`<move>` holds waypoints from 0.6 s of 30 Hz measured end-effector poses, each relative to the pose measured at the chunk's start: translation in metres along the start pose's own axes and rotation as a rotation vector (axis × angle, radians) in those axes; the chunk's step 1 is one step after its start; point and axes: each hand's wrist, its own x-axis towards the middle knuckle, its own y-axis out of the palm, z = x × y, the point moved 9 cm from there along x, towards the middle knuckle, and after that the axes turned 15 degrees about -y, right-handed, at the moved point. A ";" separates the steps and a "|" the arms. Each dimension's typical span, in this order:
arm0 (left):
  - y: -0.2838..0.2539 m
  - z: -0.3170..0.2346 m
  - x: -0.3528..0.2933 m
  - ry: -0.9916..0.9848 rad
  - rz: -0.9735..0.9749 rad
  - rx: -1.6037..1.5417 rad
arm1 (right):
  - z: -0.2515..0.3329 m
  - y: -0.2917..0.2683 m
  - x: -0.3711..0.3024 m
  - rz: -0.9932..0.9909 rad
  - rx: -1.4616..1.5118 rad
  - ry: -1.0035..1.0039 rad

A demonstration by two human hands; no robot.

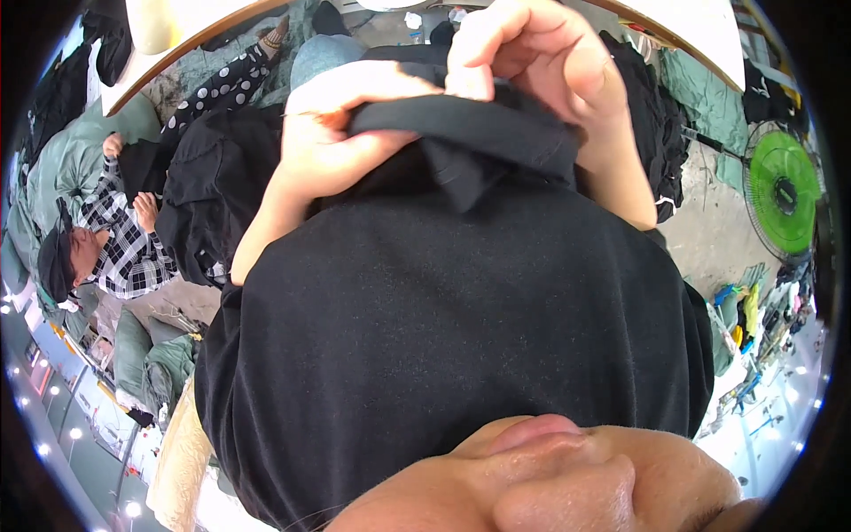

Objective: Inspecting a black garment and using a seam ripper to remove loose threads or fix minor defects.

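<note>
A black garment piece is held up in front of my chest, with a folded band along its edge and a loose flap hanging below. My left hand grips the band's left end, thumb below and fingers on top. My right hand is curled above the band, its fingertips pinching the cloth edge near the middle. Behind the raised hands, part of the cloth is hidden.
White tabletops with brown edges lie ahead. A co-worker in a checked shirt sits at left among black garments and green cloth heaps. A green fan stands at right, near scattered fabric scraps.
</note>
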 end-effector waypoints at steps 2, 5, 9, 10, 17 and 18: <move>-0.022 0.013 -0.020 0.101 -0.042 -0.063 | -0.025 -0.001 -0.007 0.065 0.138 -0.042; -0.047 0.053 -0.044 -0.162 -0.248 -0.552 | -0.052 -0.008 -0.028 0.097 -0.145 0.029; -0.072 0.102 -0.075 -0.506 -0.513 -0.783 | -0.061 -0.020 -0.048 0.145 -0.721 0.291; -0.071 0.105 -0.075 -0.509 -0.511 -0.786 | -0.065 -0.025 -0.050 0.105 -0.697 0.337; -0.055 0.005 -0.050 0.060 -0.543 0.300 | -0.039 -0.020 -0.034 0.004 -0.892 0.205; -0.034 -0.005 -0.036 0.046 -0.348 0.395 | -0.037 -0.021 -0.033 -0.056 -0.864 0.184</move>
